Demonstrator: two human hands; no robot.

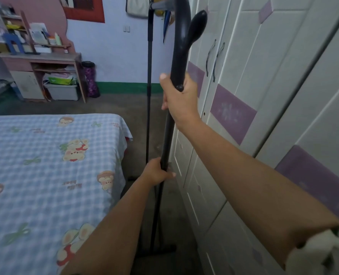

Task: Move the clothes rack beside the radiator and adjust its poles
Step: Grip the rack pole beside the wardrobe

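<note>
A black clothes rack stands in the narrow aisle between the bed and the wardrobe. Its near pole (167,135) rises from a foot bar (156,250) on the floor to a curved black top piece (181,36) with a paddle-shaped hook. My right hand (179,98) is shut around the top piece's lower end. Lower on the same pole, my left hand (157,172) grips the thin shaft. The far pole (149,76) stands upright behind, with bags hanging near its top. No radiator is visible.
A bed with a blue checked sheet (49,171) fills the left. White and purple wardrobe doors (244,96) line the right, close to the rack. A pink desk (43,58) with shelves and a storage box stands at the far wall. Bare dark floor lies beyond the bed.
</note>
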